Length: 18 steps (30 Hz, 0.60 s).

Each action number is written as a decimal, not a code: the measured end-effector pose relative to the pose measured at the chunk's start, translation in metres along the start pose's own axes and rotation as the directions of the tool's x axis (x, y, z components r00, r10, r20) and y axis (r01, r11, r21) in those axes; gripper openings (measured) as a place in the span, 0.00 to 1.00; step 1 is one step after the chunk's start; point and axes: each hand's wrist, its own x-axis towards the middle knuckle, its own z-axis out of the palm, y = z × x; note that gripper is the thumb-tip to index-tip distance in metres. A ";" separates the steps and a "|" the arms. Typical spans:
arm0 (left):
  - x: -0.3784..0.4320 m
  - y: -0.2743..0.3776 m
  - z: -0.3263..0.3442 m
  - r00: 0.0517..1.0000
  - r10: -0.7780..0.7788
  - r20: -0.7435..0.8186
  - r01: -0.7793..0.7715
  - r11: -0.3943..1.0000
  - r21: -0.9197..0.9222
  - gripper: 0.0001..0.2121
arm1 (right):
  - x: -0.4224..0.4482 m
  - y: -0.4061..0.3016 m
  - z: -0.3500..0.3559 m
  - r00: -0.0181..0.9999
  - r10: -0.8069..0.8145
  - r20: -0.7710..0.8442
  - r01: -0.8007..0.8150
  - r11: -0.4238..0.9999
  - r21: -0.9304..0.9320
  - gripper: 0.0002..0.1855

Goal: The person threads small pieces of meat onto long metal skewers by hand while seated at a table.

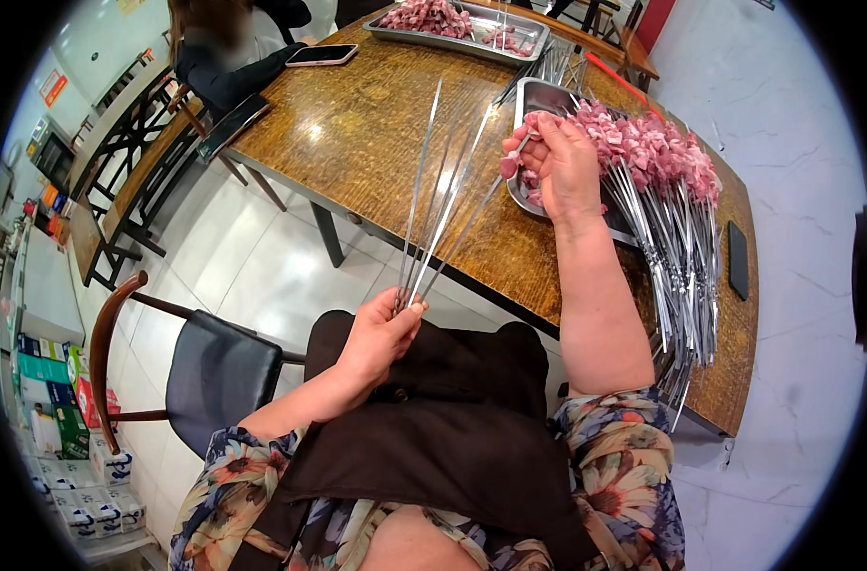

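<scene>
My left hand (pixel 382 334) grips several flat metal skewers (pixel 440 193) by their lower ends, and they fan out above the table's near edge. One skewer leans right, up to my right hand (pixel 567 160). The fingers of that hand pinch raw meat pieces (pixel 510 165) at this skewer's tip. Below the hand is a metal tray (pixel 522 107), partly hidden by my hand and forearm, with more raw meat in it. Right of my hand, a big heap of skewers loaded with pink meat (pixel 644 146) lies across the tray, its bare metal ends (pixel 679 278) pointing towards me.
A second metal tray (pixel 455 46) with cut meat stands at the wooden table's (pixel 333 135) far end, near loose skewers (pixel 558 64). Phones (pixel 322 55) (pixel 738 260) lie on the table. Another person's dark sleeve (pixel 223 75) is at upper left. A chair (pixel 223 375) stands left of me.
</scene>
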 end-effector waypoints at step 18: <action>0.007 0.005 -0.006 0.994 0.102 -0.027 -0.098 0.986 0.133 0.04 | 0.001 0.000 -0.005 0.996 0.076 0.052 -0.077 0.997 0.029 0.15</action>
